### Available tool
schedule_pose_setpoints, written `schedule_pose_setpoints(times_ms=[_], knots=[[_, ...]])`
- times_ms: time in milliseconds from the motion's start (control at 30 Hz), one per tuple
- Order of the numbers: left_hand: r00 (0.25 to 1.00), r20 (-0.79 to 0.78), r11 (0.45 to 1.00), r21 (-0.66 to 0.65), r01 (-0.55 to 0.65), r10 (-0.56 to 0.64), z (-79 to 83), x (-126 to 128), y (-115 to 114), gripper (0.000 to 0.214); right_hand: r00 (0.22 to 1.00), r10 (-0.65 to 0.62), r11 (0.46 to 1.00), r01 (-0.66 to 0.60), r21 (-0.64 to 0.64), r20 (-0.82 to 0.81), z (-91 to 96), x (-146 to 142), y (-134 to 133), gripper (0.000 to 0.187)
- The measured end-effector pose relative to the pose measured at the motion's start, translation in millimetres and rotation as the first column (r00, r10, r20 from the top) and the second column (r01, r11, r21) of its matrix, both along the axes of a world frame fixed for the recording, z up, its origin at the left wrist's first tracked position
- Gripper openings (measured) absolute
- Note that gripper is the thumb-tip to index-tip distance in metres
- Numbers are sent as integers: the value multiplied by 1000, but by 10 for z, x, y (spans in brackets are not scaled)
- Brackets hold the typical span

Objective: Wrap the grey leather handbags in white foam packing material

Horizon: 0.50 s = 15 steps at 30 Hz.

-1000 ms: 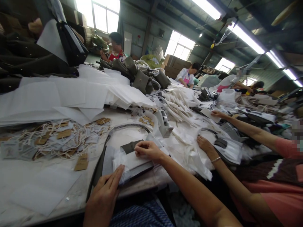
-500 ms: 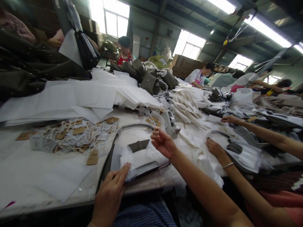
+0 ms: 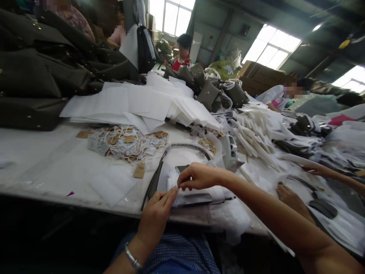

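A small grey-green bag piece (image 3: 196, 199) wrapped in white tissue paper (image 3: 173, 182) lies at the table's near edge, with a dark strap (image 3: 155, 179) curving round it. My left hand (image 3: 156, 215) rests flat on the tissue's near left corner, fingers stretched out. My right hand (image 3: 198, 176) hovers over the wrapped piece with thumb and fingers pinched together on the tissue.
A heap of brown paper tags on strings (image 3: 125, 142) lies to the left. White sheets (image 3: 137, 104) and dark bags (image 3: 42, 76) pile up behind. A tape dispenser (image 3: 230, 152) and rolled white wrappers (image 3: 256, 137) sit beyond. A co-worker's hands (image 3: 291, 198) work at my right.
My right hand lifted off the tissue, then came back down onto it in a pinch. My left hand stayed on the near corner. The view swung left.
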State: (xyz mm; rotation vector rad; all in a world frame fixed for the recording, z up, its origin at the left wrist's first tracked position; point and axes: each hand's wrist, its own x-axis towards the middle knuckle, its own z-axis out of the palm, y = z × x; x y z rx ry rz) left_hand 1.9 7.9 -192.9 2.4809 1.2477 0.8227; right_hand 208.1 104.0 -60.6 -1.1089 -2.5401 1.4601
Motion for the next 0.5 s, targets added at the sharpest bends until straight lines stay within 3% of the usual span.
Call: schedule_pose_setpoints(times_ms=[67,167,267,333,400,500], knots=[[1000,8,1000,1,1,-1,-16,1,0,67,999,-26,991,20,-136,-44,-41,-50,74,17],[999,34,1000,11,-5,4,-60,2,-4,66,936,-277,911,185,-367,-216,-53,-111,87,22],[998,57,999,43,-12,10,-112,8,1,65,677,-639,696,307,-649,-365,15,-188,-33,26],[998,64,998,61,-20,16,-138,14,10,65,493,-786,557,306,-772,-372,98,-256,-163,24],[998,67,996,81,-23,17,-148,23,21,66,382,-849,479,264,-837,-366,203,-335,-309,21],[997,70,993,108,-46,38,-131,37,27,65,296,-877,441,182,-879,-379,382,-468,-532,18]])
